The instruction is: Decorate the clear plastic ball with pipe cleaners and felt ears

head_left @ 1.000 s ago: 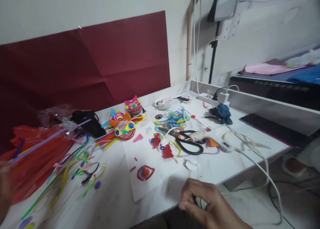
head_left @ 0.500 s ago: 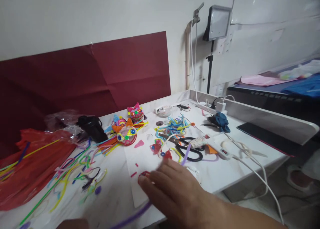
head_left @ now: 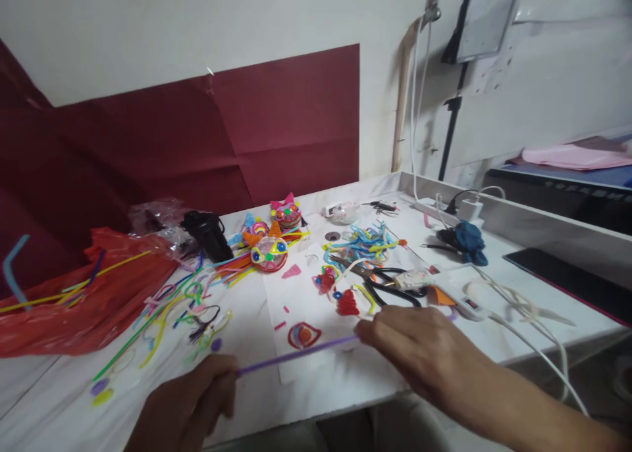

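A purple pipe cleaner (head_left: 296, 355) is stretched nearly straight between my two hands, above the front edge of the table. My left hand (head_left: 190, 399) pinches its left end, and my right hand (head_left: 419, 350) grips the right end. Just behind the pipe cleaner, a red eye-shaped piece (head_left: 303, 335) with an orange-brown middle lies on a white sheet (head_left: 291, 301). Red pipe-cleaner pieces (head_left: 348, 302) with small blue beads sit beyond my right hand. Black-handled scissors (head_left: 390, 287) lie behind them.
Decorated cat-faced balls (head_left: 269, 251) stand at the back near a black bottle (head_left: 207, 235). Loose pipe cleaners (head_left: 168, 314) and a red plastic bag (head_left: 118, 281) cover the left side. A glue gun (head_left: 459, 301) with its white cable and a dark flat panel (head_left: 567, 284) are at right.
My left hand has come up into view, holding the pipe cleaner. My right hand has moved off the red eye-shaped piece, drawing the pipe cleaner taut. The view has turned left.
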